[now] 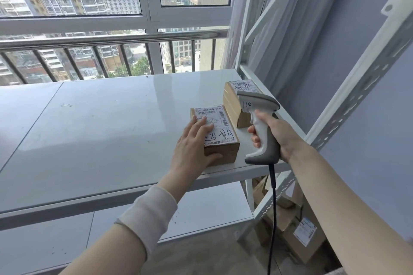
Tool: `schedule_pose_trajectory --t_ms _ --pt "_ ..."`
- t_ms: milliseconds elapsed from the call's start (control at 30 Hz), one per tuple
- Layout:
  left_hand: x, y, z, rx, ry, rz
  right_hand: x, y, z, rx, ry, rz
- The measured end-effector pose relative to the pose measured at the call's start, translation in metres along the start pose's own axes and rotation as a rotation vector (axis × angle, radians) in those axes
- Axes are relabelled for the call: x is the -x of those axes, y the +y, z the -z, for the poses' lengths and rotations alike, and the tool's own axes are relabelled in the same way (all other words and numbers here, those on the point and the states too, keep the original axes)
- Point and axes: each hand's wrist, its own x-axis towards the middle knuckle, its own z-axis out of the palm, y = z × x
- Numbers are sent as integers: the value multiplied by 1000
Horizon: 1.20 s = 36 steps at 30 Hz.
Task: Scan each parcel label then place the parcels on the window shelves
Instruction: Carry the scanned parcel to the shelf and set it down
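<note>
A small cardboard parcel (223,138) with a white label on top lies near the front right corner of the grey window shelf (107,131). My left hand (194,145) rests flat on its left part, fingers straight over the label and thumb against the front face. My right hand (274,134) grips the handle of a grey barcode scanner (259,118), held just right of the parcel with its head pointing away towards a second labelled parcel (234,100) that stands behind, close to the shelf's right post.
The white metal shelf frame (357,96) rises on the right, with a lower shelf (201,207) beneath. More cardboard boxes (297,236) lie on the floor at the lower right. The scanner's black cable (272,207) hangs down. Window railing and curtain stand behind the shelf.
</note>
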Motion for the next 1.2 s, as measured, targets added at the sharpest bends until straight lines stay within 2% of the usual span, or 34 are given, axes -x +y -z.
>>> schedule_pose_trajectory --t_ms 533,1200 --pt "-69 -22 -2 -25 -21 72 -20 2 11 7 17 -28" --pt "-78 -24 -2 -97 -36 98 -14 -1 12 25 4 -11"
